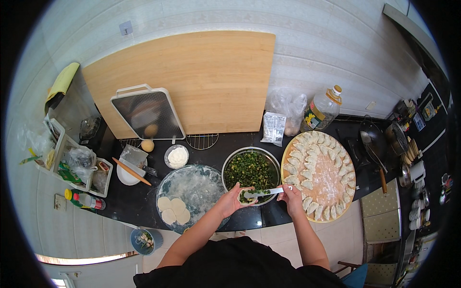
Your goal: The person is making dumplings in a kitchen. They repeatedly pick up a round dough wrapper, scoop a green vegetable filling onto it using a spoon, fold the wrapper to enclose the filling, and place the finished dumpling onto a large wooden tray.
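My left hand (pixel 230 201) holds a round dough wrapper (pixel 245 199) with chopped green filling on it. In my right hand (pixel 291 196) is the handle of a metal spreader or spoon (pixel 268 191), its far end on the filling. Just beyond both hands stands a steel bowl (pixel 224 172) of chopped greens (pixel 249 169). Several flat wrappers (pixel 177 206) lie on a floured round green board (pixel 201 187) at the left. To the right, many folded dumplings (pixel 306 175) sit in rows on a round wooden board (pixel 327 180).
A small bowl of flour (pixel 177 157), a dough ball (pixel 147 145) and a rolling pin (pixel 131 171) lie at the left. An oil bottle (pixel 321 109) stands behind the dumplings; a wok (pixel 372 135) is at the right. A large wooden board (pixel 216 79) leans on the wall.
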A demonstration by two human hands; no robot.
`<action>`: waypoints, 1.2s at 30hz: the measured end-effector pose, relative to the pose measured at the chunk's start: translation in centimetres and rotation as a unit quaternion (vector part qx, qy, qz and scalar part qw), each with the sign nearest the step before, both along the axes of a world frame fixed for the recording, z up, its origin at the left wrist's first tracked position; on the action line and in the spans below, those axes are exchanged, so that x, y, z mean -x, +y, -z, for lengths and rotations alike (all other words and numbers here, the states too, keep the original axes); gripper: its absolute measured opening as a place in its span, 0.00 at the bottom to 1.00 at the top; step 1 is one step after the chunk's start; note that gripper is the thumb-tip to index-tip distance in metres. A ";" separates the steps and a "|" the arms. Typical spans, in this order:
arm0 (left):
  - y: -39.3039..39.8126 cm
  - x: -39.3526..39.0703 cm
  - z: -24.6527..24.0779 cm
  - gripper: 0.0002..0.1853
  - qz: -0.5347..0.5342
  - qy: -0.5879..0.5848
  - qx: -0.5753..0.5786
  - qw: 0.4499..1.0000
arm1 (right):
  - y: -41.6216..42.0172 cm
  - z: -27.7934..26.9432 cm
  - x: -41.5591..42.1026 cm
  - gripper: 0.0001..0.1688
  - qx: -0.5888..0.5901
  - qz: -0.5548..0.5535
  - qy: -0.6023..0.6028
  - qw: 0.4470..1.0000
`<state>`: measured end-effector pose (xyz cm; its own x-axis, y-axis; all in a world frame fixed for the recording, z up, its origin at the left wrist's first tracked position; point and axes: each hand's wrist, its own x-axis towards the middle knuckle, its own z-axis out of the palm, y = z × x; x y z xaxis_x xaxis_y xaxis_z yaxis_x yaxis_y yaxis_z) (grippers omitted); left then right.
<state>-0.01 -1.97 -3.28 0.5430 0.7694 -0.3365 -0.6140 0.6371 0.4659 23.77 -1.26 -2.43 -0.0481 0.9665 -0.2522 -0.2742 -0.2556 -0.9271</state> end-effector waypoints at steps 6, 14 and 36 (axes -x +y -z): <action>0.0 -0.2 -0.1 0.31 -0.014 0.001 0.009 1.000 | 0.1 1.3 -0.1 0.14 0.042 0.040 0.032 0.998; 0.2 0.3 0.1 0.32 -0.001 0.005 -0.014 1.000 | -0.2 0.9 -0.2 0.15 -0.001 0.031 0.004 0.999; 0.5 -0.6 0.2 0.28 -0.055 0.008 0.010 0.998 | -1.8 -3.4 4.5 0.14 -0.433 -0.150 -0.491 0.741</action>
<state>0.58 -1.42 -3.48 0.4494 0.8176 -0.3600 -0.6739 0.5748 0.4641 19.32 -3.08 1.01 -0.4981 0.7687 0.4012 0.5894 0.6395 -0.4936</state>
